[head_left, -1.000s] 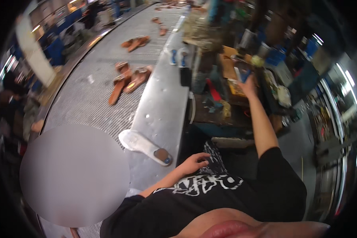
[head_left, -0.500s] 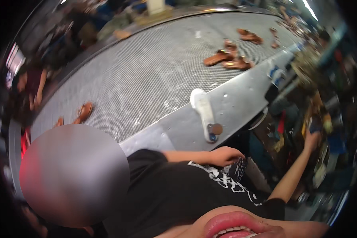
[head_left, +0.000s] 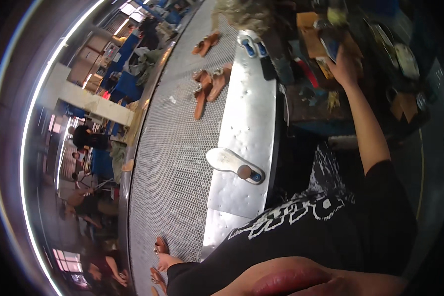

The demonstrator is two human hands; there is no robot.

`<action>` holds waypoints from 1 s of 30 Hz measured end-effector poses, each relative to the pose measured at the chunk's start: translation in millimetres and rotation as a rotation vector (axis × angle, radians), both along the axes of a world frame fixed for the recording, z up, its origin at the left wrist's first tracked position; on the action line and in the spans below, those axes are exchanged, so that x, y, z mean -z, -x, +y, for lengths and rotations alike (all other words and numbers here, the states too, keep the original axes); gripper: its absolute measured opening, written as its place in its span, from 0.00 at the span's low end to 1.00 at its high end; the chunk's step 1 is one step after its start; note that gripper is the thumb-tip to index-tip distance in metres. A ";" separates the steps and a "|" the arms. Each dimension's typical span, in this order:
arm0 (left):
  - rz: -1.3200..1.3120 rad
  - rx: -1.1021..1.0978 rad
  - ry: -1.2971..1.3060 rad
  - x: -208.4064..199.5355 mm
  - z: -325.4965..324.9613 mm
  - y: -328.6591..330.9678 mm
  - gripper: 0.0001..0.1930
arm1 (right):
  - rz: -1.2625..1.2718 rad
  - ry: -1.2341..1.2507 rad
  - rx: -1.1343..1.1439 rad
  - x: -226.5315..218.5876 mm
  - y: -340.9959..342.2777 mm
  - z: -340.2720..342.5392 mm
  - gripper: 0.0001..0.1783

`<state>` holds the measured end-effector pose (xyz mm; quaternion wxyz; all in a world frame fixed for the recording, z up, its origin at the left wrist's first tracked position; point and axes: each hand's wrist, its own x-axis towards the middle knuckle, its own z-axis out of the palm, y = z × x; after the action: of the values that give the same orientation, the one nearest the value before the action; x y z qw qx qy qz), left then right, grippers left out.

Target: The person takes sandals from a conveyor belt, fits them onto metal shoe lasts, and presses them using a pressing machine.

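Note:
My left hand (head_left: 168,260) reaches to the lower end of the belt, its fingers closed at the end of a brown sandal (head_left: 161,245). Just below it lies another brown sandal (head_left: 158,277). Over the cluttered bench on the right, my right hand (head_left: 343,66) is closed around a blue-and-grey object (head_left: 331,45); its kind is not clear. A pale shoe-shaped form (head_left: 227,160), with a round brown disc and a blue end, rests across the metal ledge between belt and body.
Several brown sandals (head_left: 212,81) lie farther up the patterned conveyor belt (head_left: 167,163). Blue-and-white pieces (head_left: 249,47) sit at the far end of the metal ledge (head_left: 246,108). The bench holds cardboard (head_left: 308,37) and a red-handled tool (head_left: 308,74). People work beyond the belt.
The view has turned and tilted. My left hand has moved from in front of my body to the sandal on the belt. My right arm still stretches to the bench.

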<state>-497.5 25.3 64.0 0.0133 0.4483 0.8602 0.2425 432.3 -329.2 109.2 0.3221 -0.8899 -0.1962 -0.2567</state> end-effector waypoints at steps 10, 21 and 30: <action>0.449 0.294 -0.067 27.7 -0.7 -70.7 0.38 | 0.097 -0.040 -0.033 -17.7 23.5 -3.4 0.46; 0.273 0.267 0.445 19.3 70.7 -41.6 0.42 | 0.046 -0.139 -0.117 -6.9 16.0 -15.6 0.48; -1.641 0.842 -0.404 -89.0 -63.0 -268.9 0.15 | 0.020 -0.620 -0.260 5.1 177.9 7.2 0.38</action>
<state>-228.6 -37.7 152.9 0.6234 0.4052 0.2909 0.6021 254.4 -322.0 104.1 0.6093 -0.7197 -0.2173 -0.2522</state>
